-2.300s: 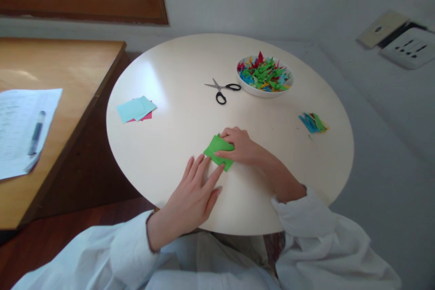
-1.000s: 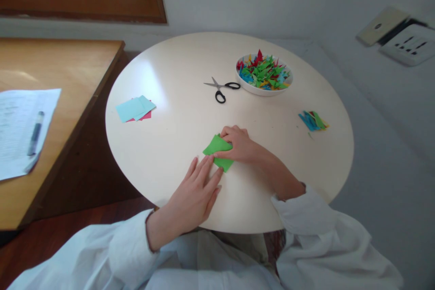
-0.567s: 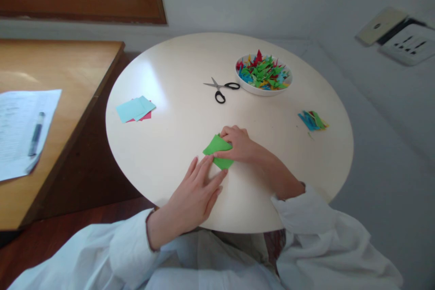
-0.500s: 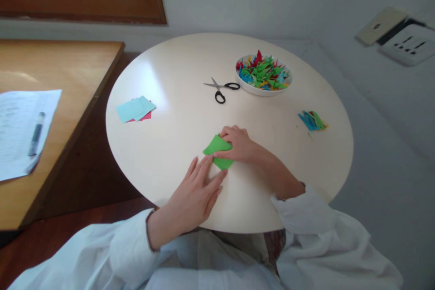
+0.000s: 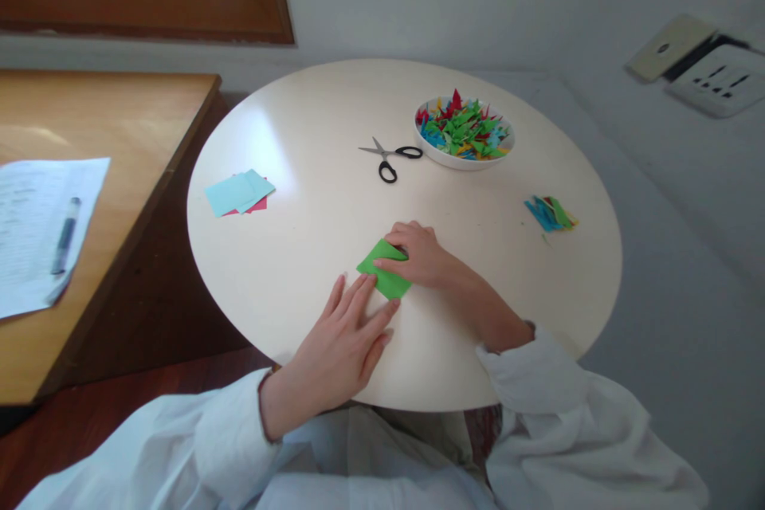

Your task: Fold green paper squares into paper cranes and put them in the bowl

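Observation:
A green sheet of paper [image 5: 387, 280] lies near the front of the round white table [image 5: 299, 255], partly folded over. My right hand [image 5: 421, 255] grips its right side, the thumb on top and the other fingers curled at the far edge. Part of the paper is hidden under that hand. My left hand [image 5: 340, 339] lies flat with fingers spread, its fingertips touching the paper's near edge.
Black-handled scissors [image 5: 386, 155] lie with blades apart beside a white bowl [image 5: 466, 162] of colourful folded paper pieces. Light blue and red paper squares [image 5: 239, 191] lie left, a small pile of coloured strips [image 5: 551, 213] right. A wooden desk [image 5: 155, 111] bears papers and a pen [image 5: 65, 235].
My right thumb has slid a little up and left across the green paper over the last half second. The left hand stays nearly in place at the near edge.

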`<action>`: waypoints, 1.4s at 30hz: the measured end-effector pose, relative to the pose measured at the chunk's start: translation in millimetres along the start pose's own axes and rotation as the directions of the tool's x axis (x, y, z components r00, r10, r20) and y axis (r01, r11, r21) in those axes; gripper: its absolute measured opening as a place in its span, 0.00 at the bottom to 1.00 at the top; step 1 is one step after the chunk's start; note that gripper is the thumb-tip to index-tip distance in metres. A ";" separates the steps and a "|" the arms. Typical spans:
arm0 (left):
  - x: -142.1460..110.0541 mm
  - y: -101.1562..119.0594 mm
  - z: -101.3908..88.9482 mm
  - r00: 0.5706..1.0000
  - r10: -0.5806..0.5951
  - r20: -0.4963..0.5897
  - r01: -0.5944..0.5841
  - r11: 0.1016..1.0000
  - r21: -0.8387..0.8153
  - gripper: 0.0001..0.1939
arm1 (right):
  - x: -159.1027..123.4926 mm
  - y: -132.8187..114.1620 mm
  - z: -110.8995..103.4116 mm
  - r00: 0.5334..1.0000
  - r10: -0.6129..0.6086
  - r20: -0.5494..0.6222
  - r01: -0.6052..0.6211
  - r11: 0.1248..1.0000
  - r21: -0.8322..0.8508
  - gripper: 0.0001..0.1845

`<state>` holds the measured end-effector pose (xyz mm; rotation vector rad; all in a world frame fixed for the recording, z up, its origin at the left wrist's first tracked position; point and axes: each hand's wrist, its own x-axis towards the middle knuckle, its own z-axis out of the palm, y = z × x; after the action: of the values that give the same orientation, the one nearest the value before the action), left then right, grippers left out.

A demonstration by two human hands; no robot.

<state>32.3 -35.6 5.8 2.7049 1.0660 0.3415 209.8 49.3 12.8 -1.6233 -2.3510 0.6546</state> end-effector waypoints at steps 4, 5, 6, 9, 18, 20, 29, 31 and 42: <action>0.1 0.4 -0.7 1.000 0.003 -0.015 -0.002 1.000 0.024 0.20 | 1.1 1.4 2.9 1.000 0.014 -0.010 -0.014 1.000 0.002 0.11; 0.2 0.6 -0.8 1.000 0.002 -0.016 -0.001 1.000 0.028 0.20 | 1.2 1.7 3.5 1.000 0.019 -0.010 -0.019 1.000 0.002 0.11; 0.3 0.7 -0.9 1.000 0.001 -0.015 0.000 0.999 0.032 0.20 | 1.3 1.9 3.8 1.000 0.022 -0.011 -0.022 1.000 0.003 0.11; 0.5 0.8 -0.9 1.000 0.001 -0.007 -0.001 0.999 0.037 0.20 | 1.2 1.2 3.9 1.000 0.025 -0.016 -0.025 1.000 0.002 0.10; 0.3 0.4 0.2 1.000 0.003 -0.014 -0.003 1.000 0.015 0.20 | 0.8 -1.7 1.5 0.999 0.041 0.016 -0.041 0.999 -0.013 0.08; 0.3 0.5 -0.1 1.000 0.005 -0.008 -0.005 1.000 0.018 0.20 | 0.7 -2.1 1.2 0.999 0.042 0.016 -0.042 0.999 -0.009 0.09; 0.1 1.0 -1.0 1.000 -0.011 0.015 0.010 0.999 0.039 0.21 | -0.1 -3.0 1.8 0.999 0.043 0.005 -0.043 0.999 -0.003 0.09; -0.3 1.1 0.2 1.000 -0.012 0.015 0.011 0.998 0.057 0.23 | -0.4 -2.5 2.1 0.999 0.038 -0.003 -0.038 0.999 -0.003 0.08; 1.8 1.3 0.1 0.999 -0.041 -0.002 0.041 0.990 0.133 0.25 | -1.9 -4.9 -2.6 1.000 0.031 0.005 -0.031 0.999 -0.024 0.08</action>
<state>34.5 -35.2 6.4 2.7939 1.1830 0.2714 207.5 46.8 17.5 -1.6730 -2.3504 0.6399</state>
